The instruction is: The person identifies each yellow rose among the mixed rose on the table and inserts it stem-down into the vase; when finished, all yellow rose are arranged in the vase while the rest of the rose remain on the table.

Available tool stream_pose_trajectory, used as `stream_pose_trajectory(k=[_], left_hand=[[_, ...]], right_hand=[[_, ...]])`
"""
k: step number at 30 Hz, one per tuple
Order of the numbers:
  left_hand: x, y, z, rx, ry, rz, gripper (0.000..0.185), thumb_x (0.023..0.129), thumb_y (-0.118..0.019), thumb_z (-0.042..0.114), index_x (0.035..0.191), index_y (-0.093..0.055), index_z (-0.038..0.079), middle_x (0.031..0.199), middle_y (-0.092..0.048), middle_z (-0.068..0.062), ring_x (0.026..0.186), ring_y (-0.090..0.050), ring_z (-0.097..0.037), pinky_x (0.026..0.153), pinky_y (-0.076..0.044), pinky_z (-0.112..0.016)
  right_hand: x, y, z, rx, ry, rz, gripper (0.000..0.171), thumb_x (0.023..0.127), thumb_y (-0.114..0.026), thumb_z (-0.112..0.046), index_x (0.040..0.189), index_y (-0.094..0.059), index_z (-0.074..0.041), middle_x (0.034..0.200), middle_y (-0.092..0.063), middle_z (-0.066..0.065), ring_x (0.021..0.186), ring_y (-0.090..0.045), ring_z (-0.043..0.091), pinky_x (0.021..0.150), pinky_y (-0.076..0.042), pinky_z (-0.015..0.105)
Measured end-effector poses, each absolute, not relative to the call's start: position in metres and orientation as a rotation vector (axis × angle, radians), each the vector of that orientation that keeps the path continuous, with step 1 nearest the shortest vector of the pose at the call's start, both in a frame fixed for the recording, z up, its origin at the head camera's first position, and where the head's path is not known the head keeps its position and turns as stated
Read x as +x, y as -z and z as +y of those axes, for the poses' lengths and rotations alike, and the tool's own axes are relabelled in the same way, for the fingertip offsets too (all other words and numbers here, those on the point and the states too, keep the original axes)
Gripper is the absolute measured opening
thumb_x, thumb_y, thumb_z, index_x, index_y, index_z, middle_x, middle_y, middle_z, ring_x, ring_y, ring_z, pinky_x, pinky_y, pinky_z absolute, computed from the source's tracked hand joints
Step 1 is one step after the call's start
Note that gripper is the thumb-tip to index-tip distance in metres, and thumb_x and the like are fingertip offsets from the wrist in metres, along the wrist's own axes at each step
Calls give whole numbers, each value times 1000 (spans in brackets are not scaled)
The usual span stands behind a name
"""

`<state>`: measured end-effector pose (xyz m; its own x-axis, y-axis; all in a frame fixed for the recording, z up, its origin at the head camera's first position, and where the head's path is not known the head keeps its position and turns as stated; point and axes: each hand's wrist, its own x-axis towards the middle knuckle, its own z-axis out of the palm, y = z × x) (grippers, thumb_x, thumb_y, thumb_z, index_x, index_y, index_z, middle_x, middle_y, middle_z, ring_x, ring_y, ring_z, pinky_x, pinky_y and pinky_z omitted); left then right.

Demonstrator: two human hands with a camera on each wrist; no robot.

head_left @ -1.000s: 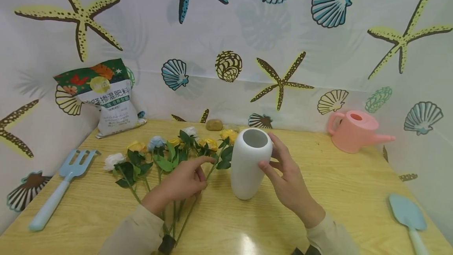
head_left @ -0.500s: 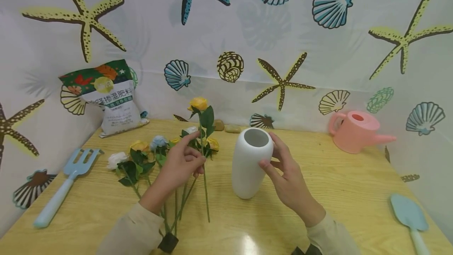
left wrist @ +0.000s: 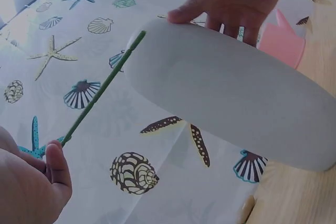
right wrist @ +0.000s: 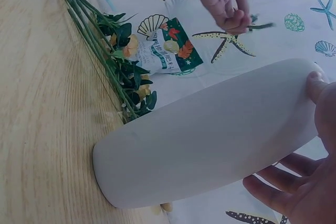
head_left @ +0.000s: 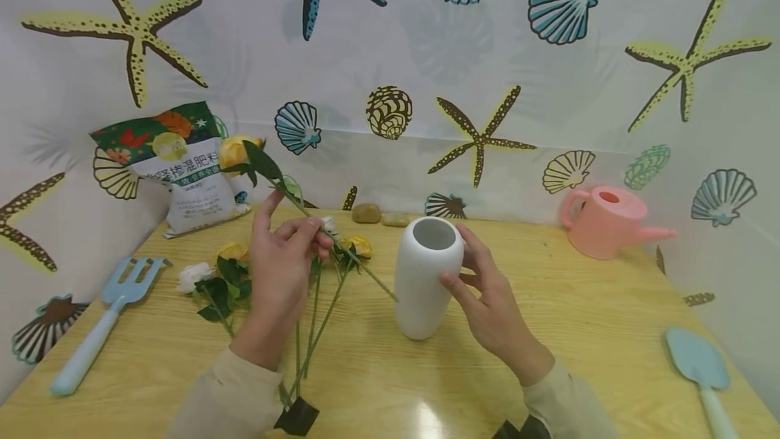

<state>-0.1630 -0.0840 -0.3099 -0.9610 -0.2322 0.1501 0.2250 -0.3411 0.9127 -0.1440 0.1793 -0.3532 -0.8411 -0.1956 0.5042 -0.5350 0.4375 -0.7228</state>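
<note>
- Left hand: fingers bent, thumb and fingertips pinching the stem of a yellow, round-headed, seemingly artificial rose with a long green stem; the rose is held aslant above the table, bloom up towards the far-left corner, bare stem end down towards the middle.
- Right hand: partly curled round the right side of a tall, smooth white vase, seemingly ceramic, thumb near the rim; the vase stands at about the middle of the pale wood-grain table.
- Progress, judged: early stage; one rose is off the table; its stem end lies outside the vase's mouth; whether it touches the vase wall, cannot tell; no stem shows in the mouth; several white and yellow roses with green leaves lie left of the vase, unplaced.
- Around: green-and-white printed fertiliser bag, far-left corner; pale-blue hand fork, left edge; pink watering can, far-right corner; pale-blue trowel, right edge; small brown stone, far edge.
- Obstructions: nothing seen over the mouth; left hand hides part of the lying roses.
</note>
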Motion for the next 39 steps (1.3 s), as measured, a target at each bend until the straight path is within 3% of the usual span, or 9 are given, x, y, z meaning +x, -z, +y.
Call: stream_pose_trajectory(k=[13, 22, 29, 37, 39], left_hand=[[-165, 287, -45, -91, 2253, -959, 57, 102, -54, 3, 148, -24, 17, 91, -58, -9, 65, -64, -17, 61, -54, -24], [-163, 293, -26, -230, 2067, -1088, 58, 102, -56, 5, 149, -23, 14, 94, -57, -7, 68, -66, -16, 62, -56, -25], [-163, 301, -15, -349, 1959, -1179, 61, 102, -55, 1, 151, -18, 7, 94, -59, 2, 66, -67, -9, 60, -54, -21], [-165, 311, -2, -414, 1942, -1397, 56, 101, -58, 5, 148, -27, 3, 93, -62, 10, 63, -61, -4, 58, -51, -20], [-165, 313, 0, -436, 1860, -1495, 53, 101, -59, 4, 146, -31, 2, 93, -63, 3, 62, -59, -5, 57, -50, -21]], right_hand=[[-144, 354, 178, 632, -1365, -2348, 71, 96, -67, -9, 157, -32, -14, 142, -56, 12, 124, -62, 30, 94, -57, 39], [-144, 355, 178, 633, -1356, -2350, 71, 96, -67, -9, 157, -31, -12, 143, -56, 11, 124, -61, 30, 94, -57, 39], [-144, 354, 178, 635, -1333, -2349, 71, 96, -67, -10, 157, -31, -12, 143, -56, 12, 123, -62, 30, 94, -57, 41], [-144, 355, 178, 624, -1322, -2357, 72, 96, -67, -10, 158, -30, -16, 144, -55, 12, 124, -62, 30, 94, -57, 44], [-144, 355, 178, 618, -1322, -2360, 72, 96, -67, -10, 158, -30, -16, 144, -55, 12, 124, -62, 31, 94, -57, 45]])
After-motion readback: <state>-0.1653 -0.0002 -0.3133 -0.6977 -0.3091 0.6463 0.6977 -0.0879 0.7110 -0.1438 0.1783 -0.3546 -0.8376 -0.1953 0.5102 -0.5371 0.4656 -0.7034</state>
